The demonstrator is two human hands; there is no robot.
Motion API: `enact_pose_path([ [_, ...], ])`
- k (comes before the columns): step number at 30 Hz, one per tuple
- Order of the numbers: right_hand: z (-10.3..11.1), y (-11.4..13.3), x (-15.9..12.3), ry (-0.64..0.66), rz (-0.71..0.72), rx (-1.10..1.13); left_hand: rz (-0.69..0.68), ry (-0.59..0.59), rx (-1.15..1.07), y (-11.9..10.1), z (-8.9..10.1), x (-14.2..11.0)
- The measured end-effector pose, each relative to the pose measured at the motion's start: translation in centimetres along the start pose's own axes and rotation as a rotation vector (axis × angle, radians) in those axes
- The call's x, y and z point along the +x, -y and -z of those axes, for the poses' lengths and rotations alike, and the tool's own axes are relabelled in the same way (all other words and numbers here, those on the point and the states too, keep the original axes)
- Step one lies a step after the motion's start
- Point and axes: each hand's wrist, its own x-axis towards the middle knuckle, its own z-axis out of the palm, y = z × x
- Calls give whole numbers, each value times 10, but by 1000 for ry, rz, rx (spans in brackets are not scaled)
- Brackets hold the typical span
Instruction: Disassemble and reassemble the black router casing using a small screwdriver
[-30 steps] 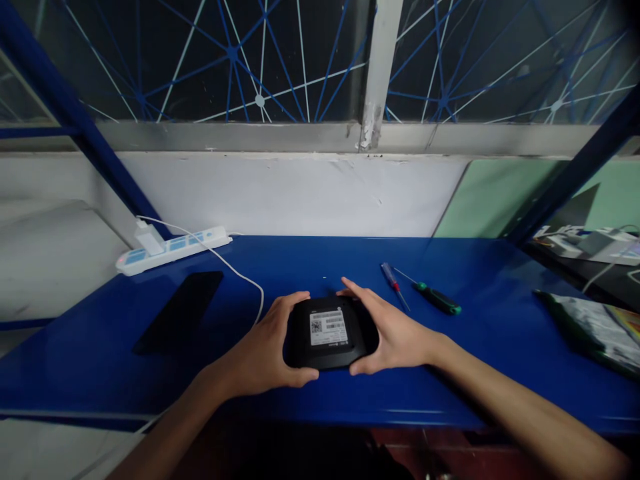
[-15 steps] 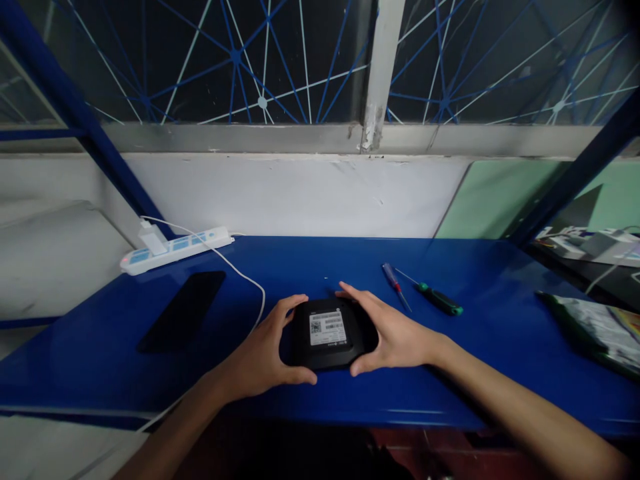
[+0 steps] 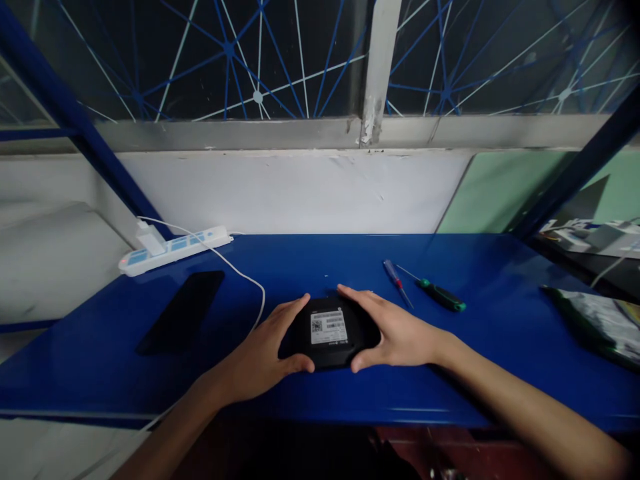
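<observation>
A black box-shaped device (image 3: 327, 359) with a white printed label and QR code on its upper face sits low over the blue table, between my hands. My left hand (image 3: 273, 347) grips its left side, thumb along the near edge and fingers at the far edge. On the opposite side my right hand (image 3: 387, 330) holds it the same way, thumb in front and fingers behind. Whether the device rests on the table or is slightly raised, I cannot tell. Right of it lie a small screwdriver with a translucent purple handle (image 3: 391, 271) and a green-and-black screwdriver (image 3: 443, 296).
A dark flat slab, perhaps a phone (image 3: 183, 313), lies at the left. Behind it stands a white power strip (image 3: 177, 249) with a plugged-in charger; its white cable (image 3: 245, 275) runs under my left arm. A silver-and-green bag (image 3: 600, 320) lies at the right edge.
My left thumb has shifted slightly up along the device's near edge, and the left fingers sit closer against it. The device has barely moved. The view has shifted a little.
</observation>
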Motion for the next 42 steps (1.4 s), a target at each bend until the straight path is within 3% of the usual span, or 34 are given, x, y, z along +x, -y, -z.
enact_pose_path([
  [14, -1, 4, 2, 14, 0, -87, -77, -5, 112, 4, -4, 5],
  [17, 3, -2, 4, -67, 67, -99, -87, -3, 121, -2, -3, 2],
  [19, 11, -10, 6, -222, 72, -138, -106, 11, 105, -6, -3, -2],
  [21, 19, -21, 7, -453, -20, -268, -135, 29, 76, -8, -3, -5],
  [23, 27, -35, 8, -597, -170, -468, -158, 31, 56, -10, -4, -7],
  [26, 33, -52, 7, -582, -368, -702, -169, 29, 56, -10, -6, -8],
  [29, 32, -60, 7, -542, -441, -779, -159, 45, 67, -9, -7, -8],
  [38, 35, -61, 12, -563, -388, -613, -164, 29, 75, -10, -9, -7],
  [42, 45, -51, 11, -747, -320, -392, -180, 8, 100, -12, -10, -4],
])
